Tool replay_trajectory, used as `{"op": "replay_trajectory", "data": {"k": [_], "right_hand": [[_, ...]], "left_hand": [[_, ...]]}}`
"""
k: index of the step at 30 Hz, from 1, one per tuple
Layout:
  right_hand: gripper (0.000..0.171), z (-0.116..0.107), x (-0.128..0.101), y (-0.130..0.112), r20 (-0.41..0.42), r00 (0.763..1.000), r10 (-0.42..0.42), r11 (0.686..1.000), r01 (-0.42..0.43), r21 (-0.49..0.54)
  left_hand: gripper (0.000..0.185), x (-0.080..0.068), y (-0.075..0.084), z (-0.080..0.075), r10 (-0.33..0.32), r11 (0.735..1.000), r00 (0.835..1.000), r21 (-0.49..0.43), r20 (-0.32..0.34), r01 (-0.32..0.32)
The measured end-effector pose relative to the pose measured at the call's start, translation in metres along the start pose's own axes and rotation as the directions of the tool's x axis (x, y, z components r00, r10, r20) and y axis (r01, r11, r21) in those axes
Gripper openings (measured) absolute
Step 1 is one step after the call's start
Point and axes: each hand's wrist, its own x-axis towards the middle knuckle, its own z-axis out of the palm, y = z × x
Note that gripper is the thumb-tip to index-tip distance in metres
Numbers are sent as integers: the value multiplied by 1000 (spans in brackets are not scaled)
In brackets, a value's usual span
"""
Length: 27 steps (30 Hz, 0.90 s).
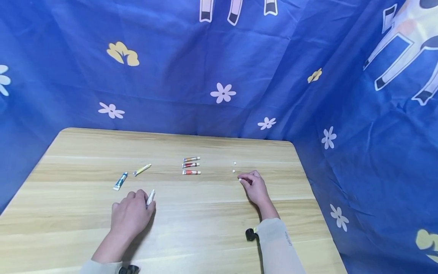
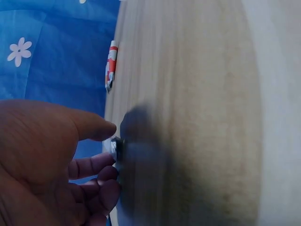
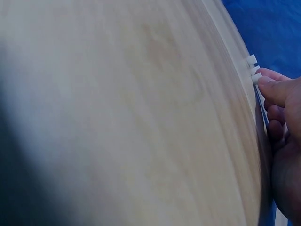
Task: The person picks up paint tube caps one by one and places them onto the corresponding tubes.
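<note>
My left hand [image 1: 131, 215] rests on the wooden table [image 1: 205, 236] and grips a small white paint tube [image 1: 150, 197] whose tip sticks out past my fingers; in the left wrist view the tube [image 2: 115, 147] shows between thumb and fingers. At the table's right, my right hand [image 1: 253, 185] pinches a tiny white cap [image 1: 240, 179] against the tabletop; the right wrist view shows that cap [image 3: 257, 77] at my fingertip. Two more white caps [image 1: 234, 167] lie just beyond it. Three paint tubes [image 1: 191, 165] lie side by side mid-table. A blue tube [image 1: 120, 181] and a yellow tube [image 1: 142, 169] lie left of centre.
Blue cloth with flower prints [image 1: 222, 92] hangs round the back and right side of the table. The table's far edge [image 1: 178, 133] meets the cloth. A red and white tube [image 2: 111, 65] is visible in the left wrist view.
</note>
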Motion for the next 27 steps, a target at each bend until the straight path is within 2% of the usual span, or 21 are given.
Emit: {"op": "replay_trajectory", "data": {"k": [6, 13, 19, 27], "right_hand": [[14, 0, -1, 0, -14, 1000, 7, 1000, -7, 2], [12, -1, -1, 0, -24, 999, 35, 997, -33, 74], [11, 0, -2, 2, -50, 997, 63, 990, -56, 127], [12, -2, -3, 1, -86, 988, 130, 971, -109, 213]], "left_hand": [[21, -3, -1, 3, 35, 999, 999, 9, -33, -35], [22, -10, -6, 2, 38, 999, 999, 3, -39, -38], [22, -17, -11, -4, 37, 998, 999, -45, -33, -38], [21, -17, -11, -6, 13, 995, 999, -99, -45, -18]]}}
